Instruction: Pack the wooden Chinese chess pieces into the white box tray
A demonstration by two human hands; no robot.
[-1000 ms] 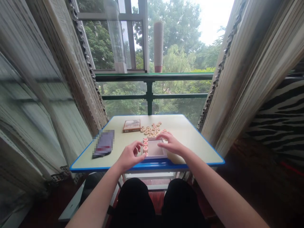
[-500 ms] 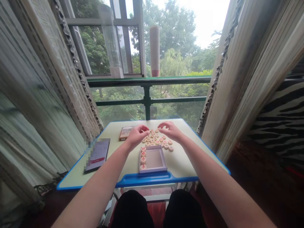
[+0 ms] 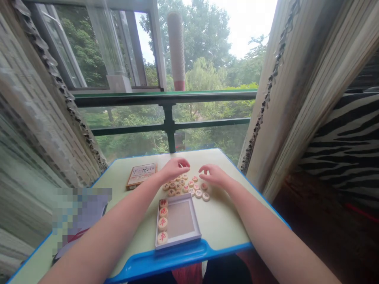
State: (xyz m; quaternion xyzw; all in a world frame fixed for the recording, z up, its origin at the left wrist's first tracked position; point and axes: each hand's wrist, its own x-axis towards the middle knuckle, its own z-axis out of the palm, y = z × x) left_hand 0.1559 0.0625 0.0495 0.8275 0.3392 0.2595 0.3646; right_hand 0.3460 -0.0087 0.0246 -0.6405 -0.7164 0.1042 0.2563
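Note:
Round wooden pieces with red or dark characters (image 3: 198, 193) lie loosely grouped on the pale table (image 3: 225, 221). My left hand (image 3: 175, 169) hovers over the group's far left side, fingers curved and apart, with nothing visible in it. Over the right side is my right hand (image 3: 211, 174), its thumb and fingers spread and holding nothing I can see. Nearer to me, a shallow open box (image 3: 194, 215) has a column of red-marked pieces (image 3: 162, 224) along its left wall. Some loose pieces are partly hidden behind my left hand.
A flat box with a printed lid (image 3: 143, 174) lies at the table's back left. A dark-edged flat object, partly pixelated (image 3: 85, 213), is at the left beside my forearm. Blue edging (image 3: 166, 256) rims the table; a green railing (image 3: 204, 94) and curtains stand beyond it.
The view has moved closer to the table and shifted right. Both hands sit lower over the pieces, and the loose pieces near them appear slightly rearranged.

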